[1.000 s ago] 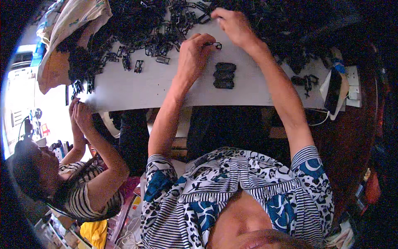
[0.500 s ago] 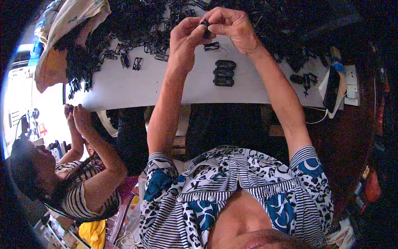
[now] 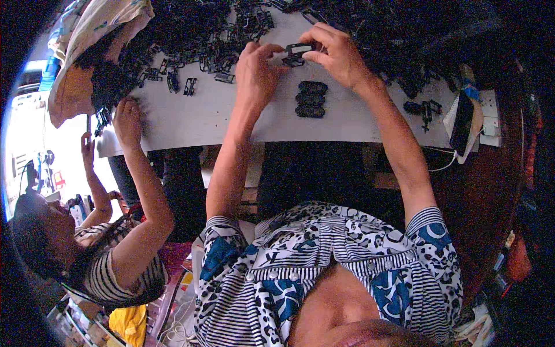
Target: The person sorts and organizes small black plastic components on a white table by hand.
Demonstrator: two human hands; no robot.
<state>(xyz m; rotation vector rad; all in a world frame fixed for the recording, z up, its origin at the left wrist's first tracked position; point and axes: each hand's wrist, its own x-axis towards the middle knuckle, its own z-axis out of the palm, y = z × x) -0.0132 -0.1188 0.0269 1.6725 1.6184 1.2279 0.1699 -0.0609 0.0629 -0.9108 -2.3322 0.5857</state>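
Between the thumb and fingers of my right hand (image 3: 338, 58) is a small black plastic frame (image 3: 299, 48) with an open middle, held just above the table. Close to its left is my left hand (image 3: 257, 75), fingers spread and nothing visible in them. A second black plastic piece (image 3: 293, 61) lies under the held frame, near my left thumb. Nearer to me, several oblong black plastic parts (image 3: 311, 99) sit in a neat column on the white table (image 3: 347, 124).
Heaped black parts (image 3: 225, 43) cover the table's far side. Loose dark pieces (image 3: 426, 110) lie at right, beside a white device (image 3: 462, 124) with a cable and a power strip (image 3: 490, 118). At left, a co-worker's hand (image 3: 127, 118) touches the table by a cloth sack (image 3: 72, 92).
My hands have moved apart and slightly nearer. The frame now shows in my right hand; my left has opened. The co-worker's hands have separated, one reaching onto the table.
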